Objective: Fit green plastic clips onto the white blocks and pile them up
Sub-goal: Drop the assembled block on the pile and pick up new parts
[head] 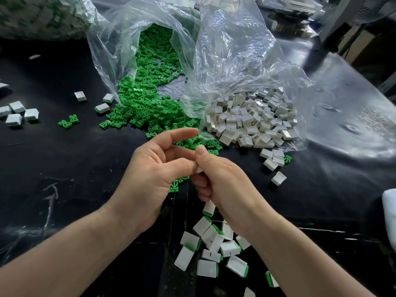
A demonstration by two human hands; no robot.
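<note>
A small white block (pixel 199 169) is pinched between the left hand (pixel 154 174) and right hand (pixel 222 183), which are brought together above the bench (pixel 64 168). It is judged light, stiff and smooth, and best gripped by its flat sides. Clipped blocks (pixel 214 249) are piled beneath the hands, and green clips (pixel 145 103) are heaped beyond.

**Black table strewn with clips and blocks**

The scuffed black table (pixel 64 159) carries a heap of green clips (pixel 147 103) spilling from a clear bag (pixel 120 39). Just right of the heap, white blocks (pixel 252 123) lie in a second clear bag (pixel 235 50), with a few loose blocks (pixel 273 159) outside its mouth. On the near side of the heap sits a pile of clipped blocks (pixel 212 247). Left of the heap lie scattered clipped blocks (pixel 19 113) and two stray clips (pixel 68 122).
</note>
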